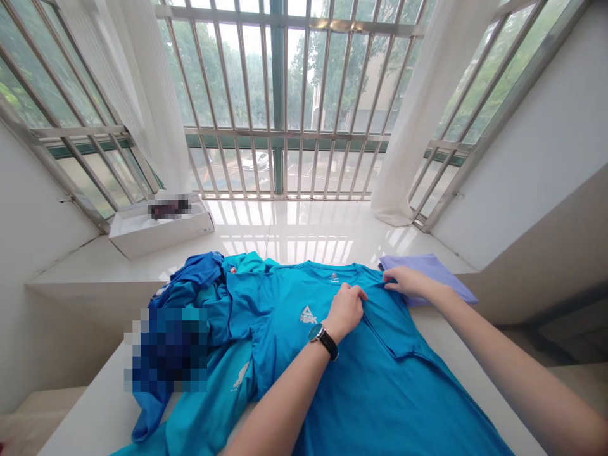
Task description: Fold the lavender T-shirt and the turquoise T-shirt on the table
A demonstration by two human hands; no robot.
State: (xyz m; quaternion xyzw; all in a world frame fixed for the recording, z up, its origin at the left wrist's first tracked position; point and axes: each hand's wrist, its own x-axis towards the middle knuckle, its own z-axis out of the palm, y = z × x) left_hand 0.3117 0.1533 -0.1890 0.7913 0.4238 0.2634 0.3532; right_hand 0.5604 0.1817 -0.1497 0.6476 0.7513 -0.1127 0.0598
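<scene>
A blue T-shirt (pixel 351 392) with a white chest logo lies spread out in front of me, its neckline toward the window. My left hand (pixel 346 309), with a black-strapped watch (pixel 323 342) on the wrist, is closed on the shirt's chest fabric. At the shoulder on the right, my right hand (pixel 403 280) pinches the cloth between thumb and fingers. The sleeve on that side is folded in over the body of the shirt. What lies under my left fingers is hidden.
Crumpled blue and teal clothes (pixel 204 392) are heaped on the left, partly pixelated. A folded lavender cloth (pixel 434 275) lies beyond my right hand. On the sill at the back left stands a white box (pixel 164 234). White curtains (pixel 411 126) hang before the barred window.
</scene>
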